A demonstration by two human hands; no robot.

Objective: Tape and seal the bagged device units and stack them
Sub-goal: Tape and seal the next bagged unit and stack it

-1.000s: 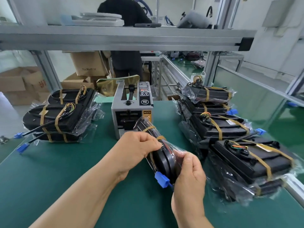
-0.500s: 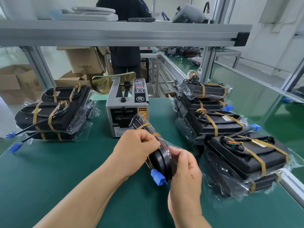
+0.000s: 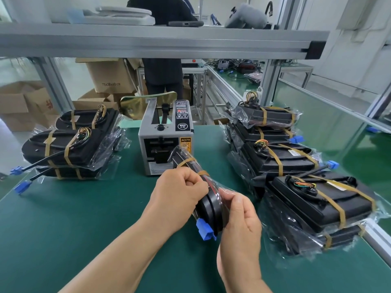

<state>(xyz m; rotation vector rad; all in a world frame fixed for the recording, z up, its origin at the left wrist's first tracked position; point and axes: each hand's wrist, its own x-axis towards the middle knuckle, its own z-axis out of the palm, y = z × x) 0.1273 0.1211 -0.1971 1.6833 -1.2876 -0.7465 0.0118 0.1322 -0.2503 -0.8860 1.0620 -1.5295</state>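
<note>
**Both hands grip one bagged unit on its edge, just before the tape dispenser**

The bagged unit is held between the two hands above the green mat, turned on its edge. Its far end slants up past the left knuckles toward the tape dispenser. The left hand curls over its upper side, fingertips pinching at the plastic by a brown tape band. The right hand wraps the near end, thumb pressed flat on the clear bag. A blue connector juts out below, between both wrists.

Beyond the left hand, the dispenser carries a yellow "CAUTION" label and a round "SEMI" sticker. Further back, a cardboard box reads "75x36x40 CM".

Out to the left of the left hand lies a stack of taped units. Just right of the right hand, a row of bagged units overlaps away into the distance. An aluminium rail crosses overhead, partly hiding a person in dark clothes behind the bench.
</note>
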